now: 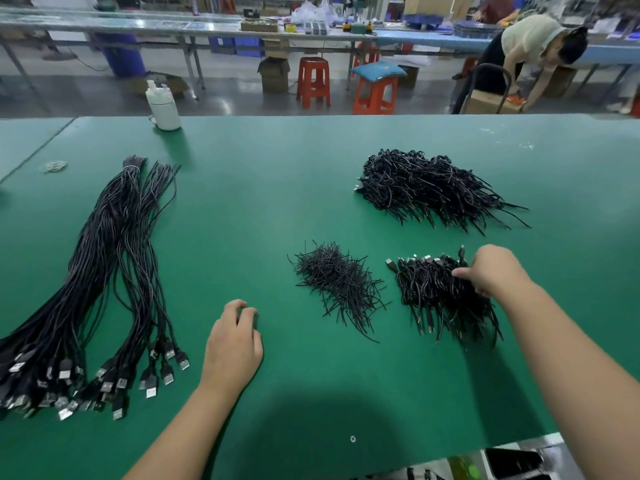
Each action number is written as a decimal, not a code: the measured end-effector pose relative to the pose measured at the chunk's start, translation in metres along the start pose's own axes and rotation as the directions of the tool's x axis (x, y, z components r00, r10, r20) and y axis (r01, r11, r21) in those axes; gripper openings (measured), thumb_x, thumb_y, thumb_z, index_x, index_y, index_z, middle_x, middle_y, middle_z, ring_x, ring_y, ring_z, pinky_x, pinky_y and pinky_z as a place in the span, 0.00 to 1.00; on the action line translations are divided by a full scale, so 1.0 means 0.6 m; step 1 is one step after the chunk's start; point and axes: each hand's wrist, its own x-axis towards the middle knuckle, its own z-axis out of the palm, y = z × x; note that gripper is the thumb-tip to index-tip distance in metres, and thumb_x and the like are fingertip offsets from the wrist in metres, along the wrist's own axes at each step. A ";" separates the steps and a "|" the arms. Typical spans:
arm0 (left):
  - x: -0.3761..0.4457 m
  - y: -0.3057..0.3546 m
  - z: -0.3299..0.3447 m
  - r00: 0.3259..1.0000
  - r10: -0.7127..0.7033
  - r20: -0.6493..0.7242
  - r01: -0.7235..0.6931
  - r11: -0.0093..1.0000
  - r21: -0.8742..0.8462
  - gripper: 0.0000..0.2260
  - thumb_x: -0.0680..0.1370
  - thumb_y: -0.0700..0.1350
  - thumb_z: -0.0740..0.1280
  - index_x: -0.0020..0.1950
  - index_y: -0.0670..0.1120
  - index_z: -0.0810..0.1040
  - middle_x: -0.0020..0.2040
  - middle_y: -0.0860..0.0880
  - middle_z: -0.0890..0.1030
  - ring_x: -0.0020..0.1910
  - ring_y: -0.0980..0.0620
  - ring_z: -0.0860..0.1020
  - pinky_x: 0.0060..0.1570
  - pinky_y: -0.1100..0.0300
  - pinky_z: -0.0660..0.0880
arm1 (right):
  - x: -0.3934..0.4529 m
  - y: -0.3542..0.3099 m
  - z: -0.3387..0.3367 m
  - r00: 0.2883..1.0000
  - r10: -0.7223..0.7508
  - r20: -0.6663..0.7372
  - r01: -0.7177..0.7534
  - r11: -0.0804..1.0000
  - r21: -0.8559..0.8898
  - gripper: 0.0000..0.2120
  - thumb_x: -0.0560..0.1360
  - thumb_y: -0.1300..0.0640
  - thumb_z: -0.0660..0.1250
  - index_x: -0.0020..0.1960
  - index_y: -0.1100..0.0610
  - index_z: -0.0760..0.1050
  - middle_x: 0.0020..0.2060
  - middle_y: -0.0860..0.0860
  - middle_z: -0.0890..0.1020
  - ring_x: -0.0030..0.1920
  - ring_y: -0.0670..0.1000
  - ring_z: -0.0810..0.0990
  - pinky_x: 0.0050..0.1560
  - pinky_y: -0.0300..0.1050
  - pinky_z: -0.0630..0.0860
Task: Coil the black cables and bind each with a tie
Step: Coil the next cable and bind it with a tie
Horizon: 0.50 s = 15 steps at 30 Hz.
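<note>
- You have four groups of black wiring on the green table, and both of your hands are over it.
- Your right hand rests on the small heap of coiled cables; its fingers curl down into the top of that heap, thumb pointing left, though you cannot tell from here whether they actually pinch a coil.
- That heap, under and just below your right fingers, shows short looped cables with silver USB plugs lined along its far edge and loose tails running toward you.
- One heap of black ties lies just left of your right thumb, between your two hands: thin, short, straight strands crossing one another.
- One larger pile of coiled cables sits beyond your right fingers, well apart from them, its tails sweeping to the right.
- Your left hand hovers low over bare table, fingers loosely curled and holding nothing.
- Two long bundles of uncoiled cables lie well to the left of your left fingers, gathered at the far end and fanning out into many silver USB plugs at the near end.
- One white bottle stands at the far edge, far beyond your left fingertips.
- Two orange stools stand on the floor past the table, and one other person bends over a box at the far right.
</note>
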 end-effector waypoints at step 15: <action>0.002 -0.007 0.006 0.996 -0.055 -0.065 0.060 0.995 0.077 0.10 0.66 0.34 0.73 0.46 0.41 0.82 0.53 0.40 0.77 0.52 0.40 0.75 0.50 0.47 0.71 | -0.219 -0.260 0.153 0.722 -0.678 -0.138 0.667 0.629 0.400 0.11 0.82 0.55 0.59 0.54 0.55 0.80 0.47 0.50 0.83 0.43 0.47 0.80 0.47 0.43 0.77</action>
